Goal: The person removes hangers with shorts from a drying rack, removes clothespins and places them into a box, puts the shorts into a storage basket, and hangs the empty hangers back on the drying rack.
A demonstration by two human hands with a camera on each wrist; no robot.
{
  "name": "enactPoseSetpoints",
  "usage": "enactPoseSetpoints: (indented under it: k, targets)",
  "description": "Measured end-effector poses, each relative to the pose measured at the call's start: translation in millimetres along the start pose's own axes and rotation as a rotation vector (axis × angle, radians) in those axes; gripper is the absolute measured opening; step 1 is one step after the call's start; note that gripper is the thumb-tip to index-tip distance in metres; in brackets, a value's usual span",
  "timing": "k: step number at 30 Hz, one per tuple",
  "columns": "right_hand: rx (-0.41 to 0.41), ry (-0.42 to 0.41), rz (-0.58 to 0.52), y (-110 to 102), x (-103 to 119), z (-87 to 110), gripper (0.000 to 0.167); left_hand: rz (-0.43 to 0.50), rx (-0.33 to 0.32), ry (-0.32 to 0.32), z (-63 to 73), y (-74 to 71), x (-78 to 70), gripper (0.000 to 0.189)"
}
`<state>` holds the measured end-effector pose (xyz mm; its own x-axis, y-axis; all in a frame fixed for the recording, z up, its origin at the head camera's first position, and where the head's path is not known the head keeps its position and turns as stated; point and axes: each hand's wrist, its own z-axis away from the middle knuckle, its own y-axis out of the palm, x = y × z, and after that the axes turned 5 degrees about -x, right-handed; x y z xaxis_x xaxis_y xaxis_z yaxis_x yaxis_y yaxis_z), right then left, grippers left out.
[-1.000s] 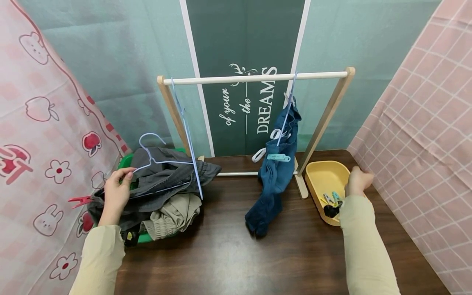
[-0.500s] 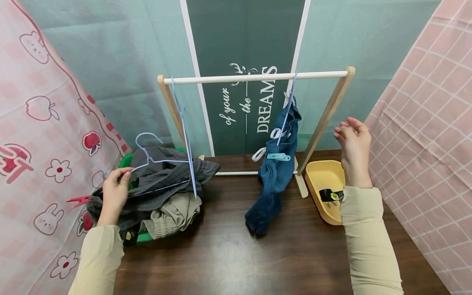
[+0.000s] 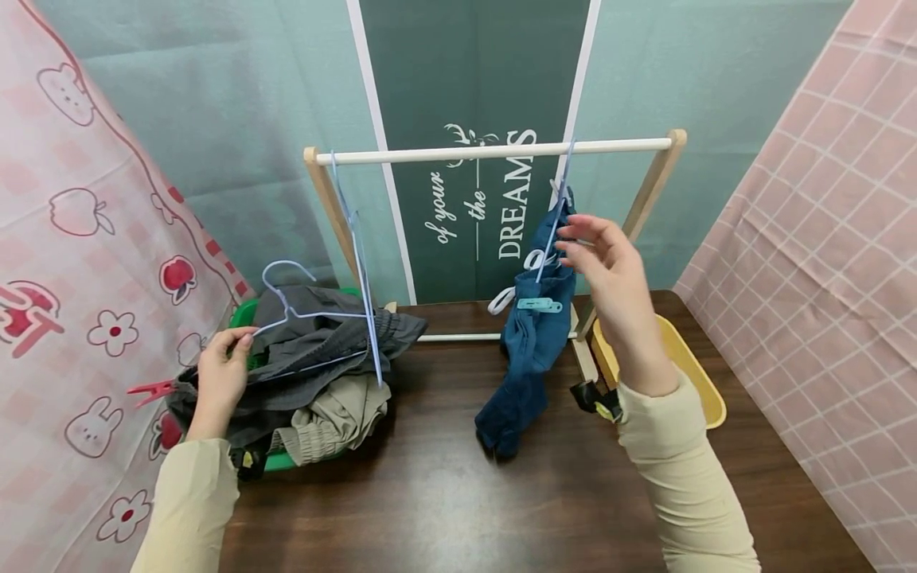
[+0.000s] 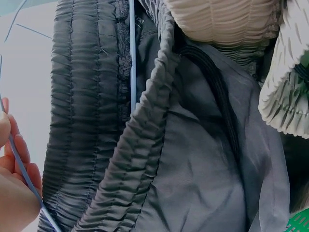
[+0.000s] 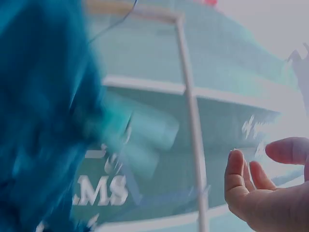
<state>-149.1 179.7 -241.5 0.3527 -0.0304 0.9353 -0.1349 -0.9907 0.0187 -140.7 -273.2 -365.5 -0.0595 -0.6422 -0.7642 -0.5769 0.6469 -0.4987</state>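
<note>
In the head view my left hand (image 3: 222, 374) pinches one arm of a light-blue hanger (image 3: 292, 316), which lies with dark grey pants (image 3: 282, 398). A red clothespin (image 3: 154, 391) sticks out at the pants' left end. The left wrist view shows the ruffled grey waistband (image 4: 87, 96) and the hanger's bar running inside it. My right hand (image 3: 616, 286) is in front of blue pants (image 3: 530, 350) hanging on the rack. Its fingers and thumb are apart, with nothing visible between them in the right wrist view. A teal clothespin (image 3: 540, 305) grips the blue pants.
A wooden rack with a white rail (image 3: 444, 154) stands at the back. From its left end hangs a bare blue hanger (image 3: 371, 322). A green basket (image 3: 282, 462) carries the grey pants and a beige garment (image 3: 347, 414). The yellow basket (image 3: 705, 386) is partly behind my right arm.
My right hand has risen from the yellow basket and swung left toward the hanging blue pants. My left hand keeps its pinch on the hanger, having shifted only slightly.
</note>
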Motion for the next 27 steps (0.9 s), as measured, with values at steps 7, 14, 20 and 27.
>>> enactPoseSetpoints:
  k: [7, 14, 20, 27]
  targets:
    - [0.188, -0.035, 0.045, 43.0, 4.3, 35.2, 0.035, -0.016, -0.005, 0.013, -0.3, -2.4, -1.2, 0.026]
    - [0.299, 0.008, 0.167, 90.6, -35.7, 45.8, 0.035, -0.023, 0.007, 0.018, -2.3, -6.0, -1.5, 0.027]
    - [0.353, 0.081, 0.304, 130.9, -87.1, 42.4, 0.039, -0.020, 0.004, 0.050, -2.0, -6.2, -1.5, 0.024]
    - [0.373, 0.057, 0.471, 159.1, -140.3, 39.9, 0.043, -0.021, 0.025, 0.079, -1.4, -3.9, 0.1, 0.023]
